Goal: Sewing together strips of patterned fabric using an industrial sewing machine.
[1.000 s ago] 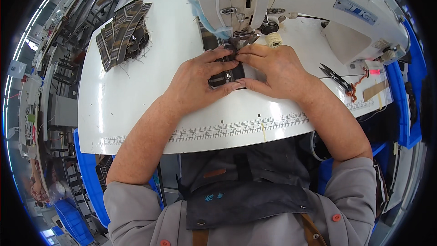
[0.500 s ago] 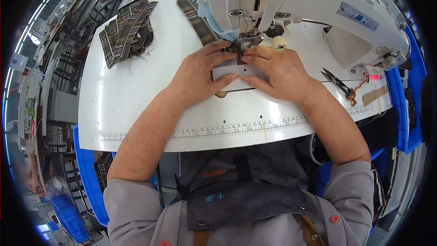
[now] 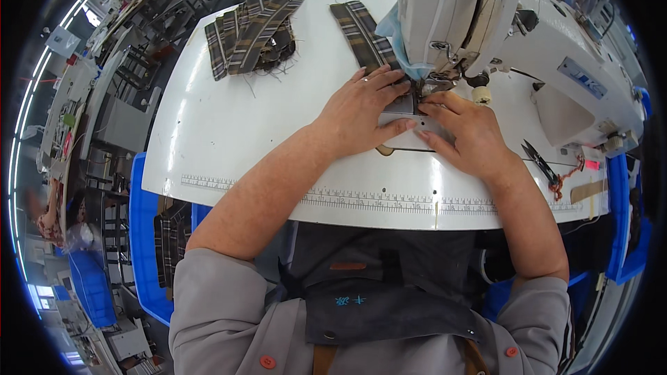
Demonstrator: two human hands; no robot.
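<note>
One plaid strip [image 3: 356, 24] lies beside the machine [image 3: 434, 17], its near end under the left hand [image 3: 353, 114].
Left fingers are spread; whether the right hand [image 3: 472, 128] pinches cloth, I cannot tell. Uneven pressure could skew the strip; a slip could catch fingertips.

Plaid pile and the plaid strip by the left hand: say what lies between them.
The head view shows only bare white tabletop between the frayed plaid pile and the plaid strip.
</note>
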